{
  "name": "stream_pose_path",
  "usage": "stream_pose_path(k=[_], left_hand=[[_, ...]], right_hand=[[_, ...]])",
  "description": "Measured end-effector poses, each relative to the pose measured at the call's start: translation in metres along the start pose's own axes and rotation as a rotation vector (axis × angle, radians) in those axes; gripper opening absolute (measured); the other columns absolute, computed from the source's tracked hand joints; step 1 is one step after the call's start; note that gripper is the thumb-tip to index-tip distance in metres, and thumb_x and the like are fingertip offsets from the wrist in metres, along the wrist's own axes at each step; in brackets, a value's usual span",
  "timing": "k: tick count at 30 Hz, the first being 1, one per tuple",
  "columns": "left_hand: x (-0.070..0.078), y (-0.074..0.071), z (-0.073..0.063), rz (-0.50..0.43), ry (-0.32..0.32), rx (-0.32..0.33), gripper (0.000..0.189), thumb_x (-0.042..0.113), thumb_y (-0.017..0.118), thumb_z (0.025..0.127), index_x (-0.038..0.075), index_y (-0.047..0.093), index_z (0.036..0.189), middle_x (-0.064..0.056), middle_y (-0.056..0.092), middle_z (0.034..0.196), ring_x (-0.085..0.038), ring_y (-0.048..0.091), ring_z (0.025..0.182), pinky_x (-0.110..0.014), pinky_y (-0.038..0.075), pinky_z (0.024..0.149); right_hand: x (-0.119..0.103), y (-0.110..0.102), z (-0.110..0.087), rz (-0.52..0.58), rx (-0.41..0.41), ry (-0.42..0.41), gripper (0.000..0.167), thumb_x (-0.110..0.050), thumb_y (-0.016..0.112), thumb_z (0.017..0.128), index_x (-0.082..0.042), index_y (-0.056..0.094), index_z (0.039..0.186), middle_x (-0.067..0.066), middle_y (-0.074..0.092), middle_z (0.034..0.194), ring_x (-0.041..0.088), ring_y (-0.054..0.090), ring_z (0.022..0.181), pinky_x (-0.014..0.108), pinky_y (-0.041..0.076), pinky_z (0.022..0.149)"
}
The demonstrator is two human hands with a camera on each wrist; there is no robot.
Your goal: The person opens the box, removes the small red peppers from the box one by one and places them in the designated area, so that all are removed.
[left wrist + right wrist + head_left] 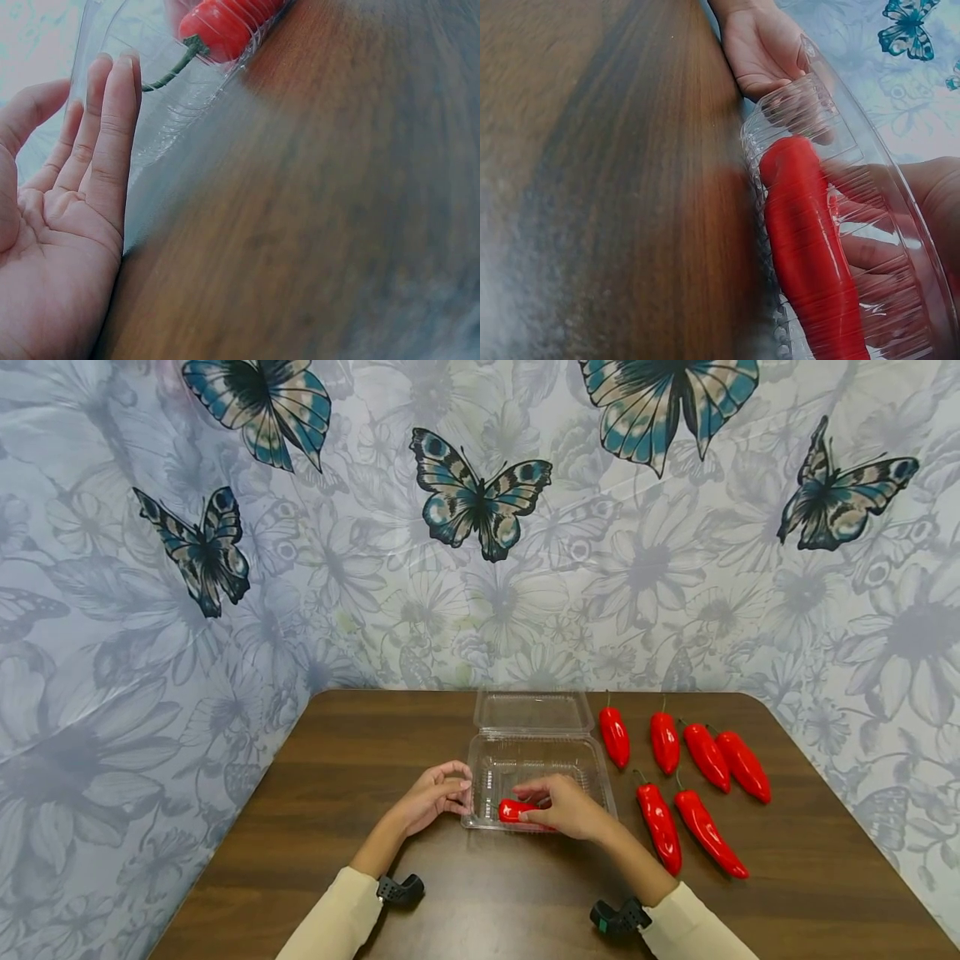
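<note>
A clear plastic clamshell container [491, 747] sits on the table with its lid [534, 710] folded back. Inside, along the near wall, lies a red chili pepper [513, 811]; its green stem shows in the left wrist view. My right hand [564, 807] reaches into the container and holds this pepper from above. Through the ribbed clear wall, the right wrist view shows the pepper [806, 232] with fingers behind it. At the container's left side, my left hand [435, 795] touches the wall with fairly straight fingers, thumb apart [82, 165].
Several more red chili peppers [703, 758] lie on the brown wooden table [360, 743] to the right of the container, in two loose rows. A butterfly-patterned cloth [345, 577] hangs behind the table. Each wrist wears a black band device [401, 890].
</note>
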State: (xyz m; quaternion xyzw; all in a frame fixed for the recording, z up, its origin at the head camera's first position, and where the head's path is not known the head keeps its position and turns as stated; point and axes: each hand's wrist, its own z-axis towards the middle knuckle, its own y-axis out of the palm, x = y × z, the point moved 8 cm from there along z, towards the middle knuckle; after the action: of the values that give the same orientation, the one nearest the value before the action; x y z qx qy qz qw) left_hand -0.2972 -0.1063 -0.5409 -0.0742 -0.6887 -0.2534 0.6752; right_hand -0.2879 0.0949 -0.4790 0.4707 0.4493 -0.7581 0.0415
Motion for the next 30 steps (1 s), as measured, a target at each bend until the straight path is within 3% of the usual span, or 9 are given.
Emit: stream_pose_path(k=[18, 30], left_hand=[[0.0000, 0.0001, 0.0003, -0.015, 0.010, -0.003, 0.012, -0.002, 0.050, 0.103, 0.000, 0.053, 0.114, -0.006, 0.067, 0.083, -0.017, 0.069, 0.074, -0.035, 0.062, 0.072], [0.0015, 0.0032, -0.0012, -0.019, 0.022, -0.030, 0.011, -0.003, 0.048, 0.103, 0.001, 0.052, 0.113, -0.004, 0.068, 0.084, -0.016, 0.070, 0.075, -0.034, 0.062, 0.074]], right_hand=[[-0.0007, 0.0014, 0.0008, -0.005, 0.000, 0.046, 0.039, -0.005, 0.079, 0.086, 0.004, 0.069, 0.123, 0.015, 0.073, 0.115, 0.029, 0.069, 0.105, 0.046, 0.058, 0.089], [-0.0018, -0.0045, -0.0007, -0.052, 0.076, 0.035, 0.043, -0.006, 0.082, 0.084, -0.003, 0.071, 0.125, 0.010, 0.073, 0.113, 0.025, 0.068, 0.098, 0.043, 0.059, 0.086]])
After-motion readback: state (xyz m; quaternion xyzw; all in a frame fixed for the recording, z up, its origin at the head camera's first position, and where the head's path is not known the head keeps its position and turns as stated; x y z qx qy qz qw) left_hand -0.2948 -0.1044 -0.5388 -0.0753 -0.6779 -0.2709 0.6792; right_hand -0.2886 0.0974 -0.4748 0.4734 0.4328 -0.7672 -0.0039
